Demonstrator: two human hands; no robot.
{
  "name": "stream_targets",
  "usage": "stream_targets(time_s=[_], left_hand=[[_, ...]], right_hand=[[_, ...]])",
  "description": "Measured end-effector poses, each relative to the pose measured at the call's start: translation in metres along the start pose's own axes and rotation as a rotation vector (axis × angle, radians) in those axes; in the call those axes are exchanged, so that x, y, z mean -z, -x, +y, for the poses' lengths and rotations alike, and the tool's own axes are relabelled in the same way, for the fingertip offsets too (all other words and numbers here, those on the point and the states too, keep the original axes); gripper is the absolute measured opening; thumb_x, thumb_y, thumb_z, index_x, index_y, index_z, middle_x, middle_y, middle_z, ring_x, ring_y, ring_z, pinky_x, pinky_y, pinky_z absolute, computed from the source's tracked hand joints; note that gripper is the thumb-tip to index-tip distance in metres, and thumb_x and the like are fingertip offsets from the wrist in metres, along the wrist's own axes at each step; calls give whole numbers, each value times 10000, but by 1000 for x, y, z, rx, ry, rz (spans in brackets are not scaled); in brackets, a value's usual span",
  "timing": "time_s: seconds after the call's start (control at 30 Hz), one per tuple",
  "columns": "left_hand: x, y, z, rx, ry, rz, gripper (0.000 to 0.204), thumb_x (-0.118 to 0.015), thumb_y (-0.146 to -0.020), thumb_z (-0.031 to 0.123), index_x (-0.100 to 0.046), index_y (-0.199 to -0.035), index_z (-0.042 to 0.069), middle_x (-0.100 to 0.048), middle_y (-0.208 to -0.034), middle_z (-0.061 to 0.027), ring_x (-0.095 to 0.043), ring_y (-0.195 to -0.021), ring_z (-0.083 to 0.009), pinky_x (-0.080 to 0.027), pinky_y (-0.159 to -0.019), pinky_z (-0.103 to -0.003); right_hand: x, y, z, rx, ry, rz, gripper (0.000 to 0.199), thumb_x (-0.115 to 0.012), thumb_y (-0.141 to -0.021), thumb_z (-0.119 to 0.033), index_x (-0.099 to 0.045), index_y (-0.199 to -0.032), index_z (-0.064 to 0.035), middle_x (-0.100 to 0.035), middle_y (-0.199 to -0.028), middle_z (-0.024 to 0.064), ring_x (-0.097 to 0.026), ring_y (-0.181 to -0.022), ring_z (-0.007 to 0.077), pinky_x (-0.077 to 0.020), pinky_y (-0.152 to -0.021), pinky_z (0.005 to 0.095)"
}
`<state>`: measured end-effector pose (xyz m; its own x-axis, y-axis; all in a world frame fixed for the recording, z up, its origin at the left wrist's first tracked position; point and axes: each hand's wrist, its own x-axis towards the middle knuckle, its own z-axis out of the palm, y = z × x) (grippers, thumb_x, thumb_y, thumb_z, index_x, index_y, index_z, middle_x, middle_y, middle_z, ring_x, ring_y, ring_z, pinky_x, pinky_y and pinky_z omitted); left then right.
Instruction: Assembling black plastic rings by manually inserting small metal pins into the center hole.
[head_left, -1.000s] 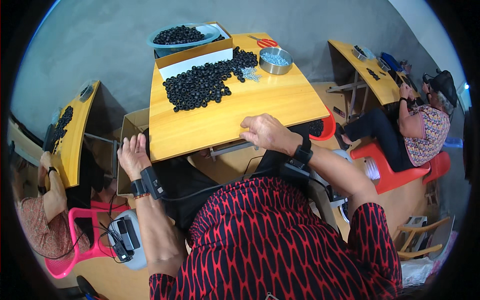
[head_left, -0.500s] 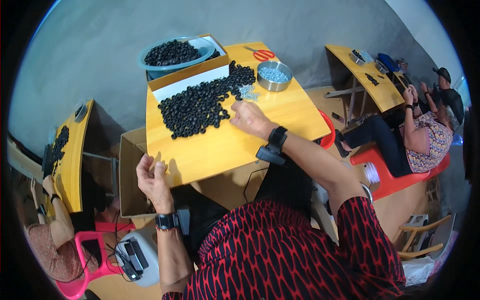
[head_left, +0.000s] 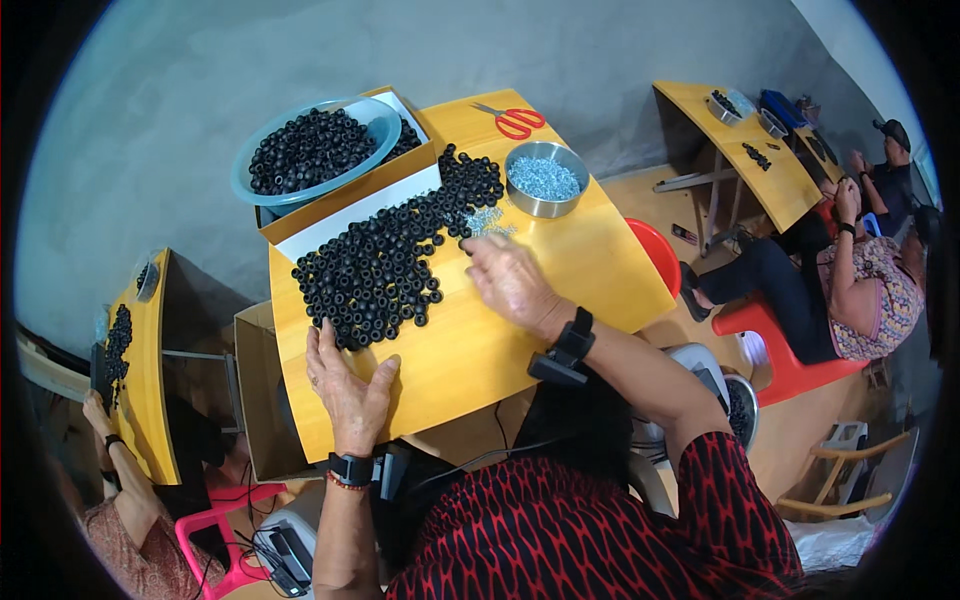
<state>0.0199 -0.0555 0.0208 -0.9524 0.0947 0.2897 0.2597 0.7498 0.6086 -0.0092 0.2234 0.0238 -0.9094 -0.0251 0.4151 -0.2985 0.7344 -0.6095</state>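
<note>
Many small black ring-shaped pieces (head_left: 370, 275) lie spread over the yellow table (head_left: 440, 370). My left hand (head_left: 348, 390) is open near the table's left edge, fingertips beside the lower end of those pieces, thumb apart. Farther right, my right hand (head_left: 512, 285) reaches in from the lower right. Its fingers are bent together, their tips at the edge of the black pieces, just below a small heap of shiny clear bits (head_left: 487, 222). Whatever is between those fingertips is hidden. A round metal bowl (head_left: 548, 207) of similar pale bits stands beyond that hand.
A blue translucent basin (head_left: 243, 180) full of black pieces rests on an open cardboard box (head_left: 425, 160) at the back left. Red-handled scissors (head_left: 519, 123) lie at the far edge. People sit at other yellow tables (head_left: 735, 150) on both sides. A red stool (head_left: 655, 255) stands right of my table.
My left hand has moved up from the table's near edge to the black pieces, its fingers spreading. The right hand stays by the clear bits. The whole view has shifted slightly.
</note>
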Motion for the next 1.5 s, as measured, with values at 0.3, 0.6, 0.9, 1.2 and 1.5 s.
stream_targets(time_s=[0.3, 0.6, 0.9, 1.2, 1.5], left_hand=[[-9, -4, 2, -22, -114, -14, 976, -805, -749, 361, -323, -1513, -10, -323, -1534, -299, -332, -1383, -469, -210, -1168, -549], [-9, -4, 0, -22, -144, -39, 957, -768, -783, 410, -321, -1521, -6, -329, -1535, -287, -338, -1385, -460, -196, -1165, -565], [-8, -8, 1, -53, -172, -33, 931, -763, -795, 404, -337, -1513, -8, -339, -1541, -263, -338, -1384, -446, -226, -1158, -533], [-8, -7, 0, -55, -172, -33, 902, -763, -789, 377, -360, -1511, 17, -336, -1546, -261, -342, -1380, -450, -229, -1154, -544], [-10, -9, 2, -70, -173, -52, 855, -762, -791, 354, -393, -1487, 23, -319, -1554, -260, -349, -1365, -455, -235, -1150, -546]], right_hand=[[-1, -24, 19, 54, 236, -91, 205, -664, -892, -176, -579, -992, -18, -610, -948, 173, -640, -859, 409, -525, -760, 501], [3, -14, 11, -2, 190, -193, 207, -684, -871, -153, -602, -1027, -43, -581, -1011, 157, -649, -840, 374, -538, -722, 469], [5, -21, 12, 59, 182, -217, 222, -645, -894, -170, -565, -1064, -52, -553, -999, 157, -632, -890, 372, -527, -742, 487], [0, -32, 8, 60, 231, -261, 191, -619, -860, -151, -495, -921, -19, -570, -905, 180, -626, -752, 414, -514, -666, 516], [-3, -24, 3, 38, 218, -215, 197, -639, -815, -124, -514, -947, -48, -586, -887, 167, -621, -776, 400, -504, -651, 493]])
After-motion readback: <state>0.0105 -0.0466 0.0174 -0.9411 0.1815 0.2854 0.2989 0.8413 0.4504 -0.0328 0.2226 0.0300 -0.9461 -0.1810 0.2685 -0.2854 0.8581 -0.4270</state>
